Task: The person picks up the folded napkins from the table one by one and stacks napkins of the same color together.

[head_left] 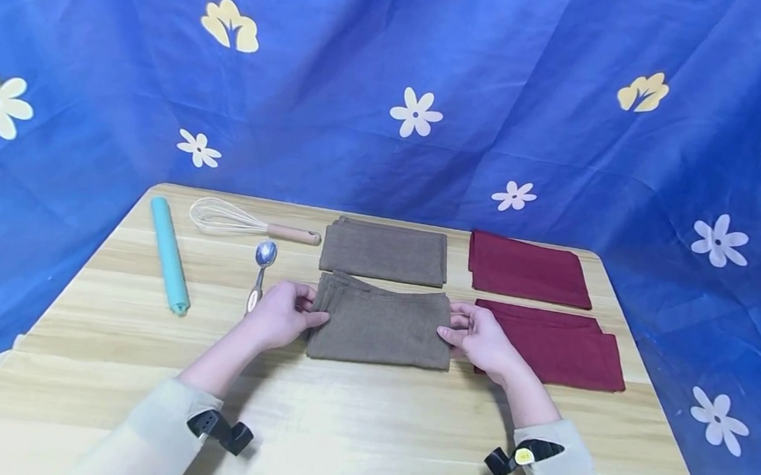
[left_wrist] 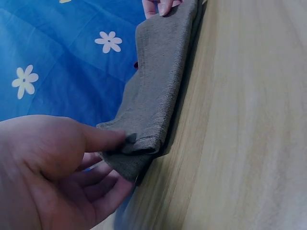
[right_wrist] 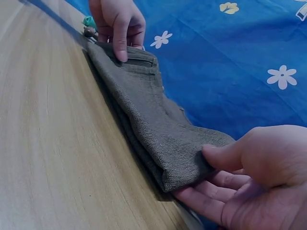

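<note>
A folded grey-brown cloth [head_left: 382, 328] lies in front of me, spanned by both hands. My left hand [head_left: 282, 314] pinches its left end, thumb on top and fingers beneath, as the left wrist view shows at the cloth's corner [left_wrist: 136, 148]. At the right end my right hand [head_left: 481, 339] grips it the same way, with the thumb [right_wrist: 223, 155] pressing the top layer and the fingers under the edge. Directly behind it lies a second folded grey-brown cloth [head_left: 384, 252], which neither hand touches.
Two folded dark red cloths [head_left: 529, 269] lie one behind the other on the right; the nearer red cloth [head_left: 556, 346] is beside my right hand. On the left are a teal roll [head_left: 170, 255], a whisk [head_left: 251, 223] and a spoon [head_left: 262, 264]. A blue flowered curtain [head_left: 337, 111] hangs behind the wooden table [head_left: 361, 434].
</note>
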Action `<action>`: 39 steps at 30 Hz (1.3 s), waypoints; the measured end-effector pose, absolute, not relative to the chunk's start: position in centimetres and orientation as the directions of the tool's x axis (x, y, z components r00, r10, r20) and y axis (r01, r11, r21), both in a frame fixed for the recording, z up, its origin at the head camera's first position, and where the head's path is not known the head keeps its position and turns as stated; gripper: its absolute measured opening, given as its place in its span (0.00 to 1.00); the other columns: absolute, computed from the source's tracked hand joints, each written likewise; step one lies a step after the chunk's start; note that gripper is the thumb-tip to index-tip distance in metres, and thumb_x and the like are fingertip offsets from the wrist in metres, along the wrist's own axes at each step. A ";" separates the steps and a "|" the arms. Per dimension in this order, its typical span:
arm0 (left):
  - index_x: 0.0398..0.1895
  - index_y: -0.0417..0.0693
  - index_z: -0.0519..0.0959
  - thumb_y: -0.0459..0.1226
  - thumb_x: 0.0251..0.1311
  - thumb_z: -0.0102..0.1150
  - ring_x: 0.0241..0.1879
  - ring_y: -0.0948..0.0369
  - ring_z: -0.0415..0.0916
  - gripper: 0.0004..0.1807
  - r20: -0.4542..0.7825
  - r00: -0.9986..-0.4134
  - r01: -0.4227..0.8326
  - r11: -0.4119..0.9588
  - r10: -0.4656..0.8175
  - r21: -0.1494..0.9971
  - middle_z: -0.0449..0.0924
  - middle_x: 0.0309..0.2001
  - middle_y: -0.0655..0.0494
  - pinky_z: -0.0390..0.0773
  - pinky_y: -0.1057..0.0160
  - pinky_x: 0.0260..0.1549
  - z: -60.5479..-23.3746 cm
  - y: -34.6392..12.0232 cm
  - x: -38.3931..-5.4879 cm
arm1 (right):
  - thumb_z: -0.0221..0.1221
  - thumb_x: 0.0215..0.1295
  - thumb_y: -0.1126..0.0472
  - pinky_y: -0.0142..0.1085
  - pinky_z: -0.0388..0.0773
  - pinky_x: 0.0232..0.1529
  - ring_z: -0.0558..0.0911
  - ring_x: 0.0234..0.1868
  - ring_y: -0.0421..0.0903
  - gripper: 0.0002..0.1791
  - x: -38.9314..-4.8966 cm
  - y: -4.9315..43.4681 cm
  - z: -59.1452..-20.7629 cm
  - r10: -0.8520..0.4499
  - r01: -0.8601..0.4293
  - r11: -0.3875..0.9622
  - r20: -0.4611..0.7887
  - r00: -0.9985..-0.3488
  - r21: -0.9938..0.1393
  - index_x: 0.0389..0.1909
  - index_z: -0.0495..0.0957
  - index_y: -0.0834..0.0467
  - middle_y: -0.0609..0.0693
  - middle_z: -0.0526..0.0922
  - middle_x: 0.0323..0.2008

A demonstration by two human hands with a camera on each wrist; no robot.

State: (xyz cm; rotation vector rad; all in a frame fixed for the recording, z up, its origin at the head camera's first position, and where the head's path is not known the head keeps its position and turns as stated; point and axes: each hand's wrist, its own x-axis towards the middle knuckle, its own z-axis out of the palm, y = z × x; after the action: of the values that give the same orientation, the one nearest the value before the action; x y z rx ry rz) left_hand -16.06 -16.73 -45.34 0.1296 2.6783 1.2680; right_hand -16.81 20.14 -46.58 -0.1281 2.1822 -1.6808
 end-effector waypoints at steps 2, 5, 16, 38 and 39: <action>0.40 0.37 0.83 0.35 0.64 0.73 0.39 0.56 0.81 0.10 -0.108 -0.982 0.011 0.614 0.156 0.789 0.83 0.36 0.52 0.80 0.57 0.42 -45.3 -16.8 -16.2 | 0.63 0.75 0.69 0.47 0.89 0.40 0.84 0.51 0.51 0.34 -16.9 20.2 -46.6 -0.298 0.146 0.278 -0.230 -0.926 -0.949 0.75 0.60 0.74 0.71 0.74 0.64; 0.43 0.34 0.83 0.34 0.65 0.72 0.39 0.56 0.82 0.12 -0.108 -0.982 0.005 0.597 0.153 0.802 0.85 0.36 0.50 0.81 0.58 0.41 -45.2 -16.9 -16.3 | 0.62 0.76 0.68 0.47 0.88 0.39 0.84 0.51 0.51 0.34 -16.9 20.3 -46.6 -0.305 0.134 0.272 -0.218 -0.927 -0.953 0.75 0.60 0.74 0.70 0.75 0.64; 0.48 0.28 0.83 0.34 0.65 0.73 0.40 0.53 0.83 0.17 -0.134 -0.981 -0.025 0.599 0.138 0.800 0.86 0.37 0.47 0.83 0.55 0.44 -44.8 -17.0 -15.9 | 0.63 0.73 0.70 0.41 0.86 0.35 0.83 0.39 0.43 0.32 -16.9 20.5 -46.3 -0.289 0.112 0.271 -0.192 -0.938 -0.956 0.72 0.64 0.75 0.61 0.81 0.50; 0.52 0.27 0.82 0.36 0.64 0.75 0.45 0.51 0.84 0.21 -0.093 -0.985 0.006 0.577 0.143 0.816 0.86 0.41 0.44 0.83 0.48 0.52 -42.6 -17.3 -16.5 | 0.63 0.73 0.71 0.39 0.85 0.33 0.82 0.33 0.42 0.29 -18.0 20.5 -44.7 -0.270 0.101 0.242 -0.167 -0.948 -0.965 0.71 0.65 0.71 0.51 0.81 0.39; 0.52 0.27 0.82 0.35 0.64 0.75 0.45 0.51 0.84 0.21 -0.089 -0.986 0.011 0.579 0.144 0.815 0.86 0.41 0.44 0.82 0.48 0.52 -42.5 -17.3 -16.6 | 0.63 0.73 0.72 0.39 0.85 0.33 0.82 0.33 0.42 0.29 -18.1 20.5 -44.6 -0.267 0.102 0.241 -0.167 -0.949 -0.965 0.71 0.66 0.71 0.51 0.80 0.39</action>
State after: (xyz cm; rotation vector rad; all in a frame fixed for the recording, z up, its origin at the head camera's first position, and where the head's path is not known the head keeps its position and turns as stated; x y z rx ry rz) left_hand -16.62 -17.33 -42.53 0.1316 2.6603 1.3718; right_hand -18.10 20.54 -44.56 -0.1532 2.2215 -1.7625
